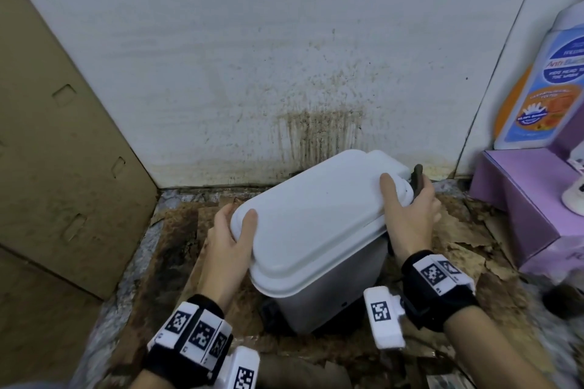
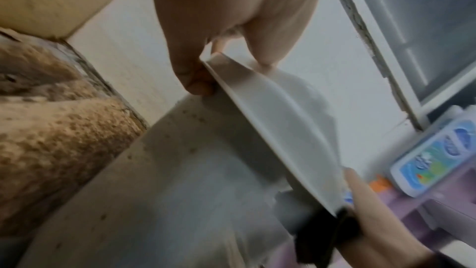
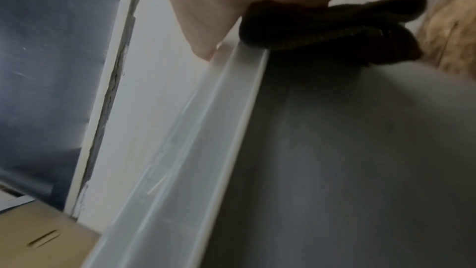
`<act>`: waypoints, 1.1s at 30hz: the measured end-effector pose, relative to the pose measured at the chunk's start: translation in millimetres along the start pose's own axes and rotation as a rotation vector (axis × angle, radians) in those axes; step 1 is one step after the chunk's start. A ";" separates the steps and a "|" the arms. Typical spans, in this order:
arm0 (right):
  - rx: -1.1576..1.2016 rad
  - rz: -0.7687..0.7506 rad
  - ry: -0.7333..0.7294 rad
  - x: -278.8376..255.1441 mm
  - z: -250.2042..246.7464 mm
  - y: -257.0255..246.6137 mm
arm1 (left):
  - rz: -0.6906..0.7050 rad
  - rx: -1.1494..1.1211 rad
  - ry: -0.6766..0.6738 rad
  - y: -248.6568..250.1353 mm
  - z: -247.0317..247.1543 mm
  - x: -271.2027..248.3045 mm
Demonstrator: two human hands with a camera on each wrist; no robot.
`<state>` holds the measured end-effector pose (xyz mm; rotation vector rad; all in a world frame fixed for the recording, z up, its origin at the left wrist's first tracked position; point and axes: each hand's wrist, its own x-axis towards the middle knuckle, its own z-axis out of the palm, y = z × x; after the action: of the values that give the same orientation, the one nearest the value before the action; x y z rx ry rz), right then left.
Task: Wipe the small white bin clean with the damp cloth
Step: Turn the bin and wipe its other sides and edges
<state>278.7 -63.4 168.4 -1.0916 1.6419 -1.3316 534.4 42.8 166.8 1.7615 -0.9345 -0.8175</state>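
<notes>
The small white bin (image 1: pixel 316 224) sits tilted on the floor with its lid closed. My left hand (image 1: pixel 230 237) grips the lid's left end, thumb on top and fingers under the rim; the left wrist view shows this hand (image 2: pixel 219 17) pinching the lid edge (image 2: pixel 283 129) above the speckled bin wall (image 2: pixel 167 191). My right hand (image 1: pixel 407 215) holds the right end, thumb on the lid, with a dark cloth (image 1: pixel 417 181) bunched under its fingers. In the right wrist view the cloth (image 3: pixel 335 30) is pressed against the lid rim (image 3: pixel 193 150).
A stained white wall (image 1: pixel 316 73) stands right behind the bin. A cardboard box (image 1: pixel 63 136) closes the left side. A purple box (image 1: pixel 521 199) and a large wash bottle (image 1: pixel 543 82) stand at the right. Torn, dirty brown paper (image 1: pixel 177 230) covers the floor.
</notes>
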 end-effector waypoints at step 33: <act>0.263 -0.002 0.040 -16.6 -21.3 19.0 | 0.051 -0.094 -0.126 25.3 4.3 43.6</act>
<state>262.1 -38.6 154.2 -0.9153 1.4436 -1.5297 546.1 -3.4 183.9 1.6141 -1.0030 -0.9328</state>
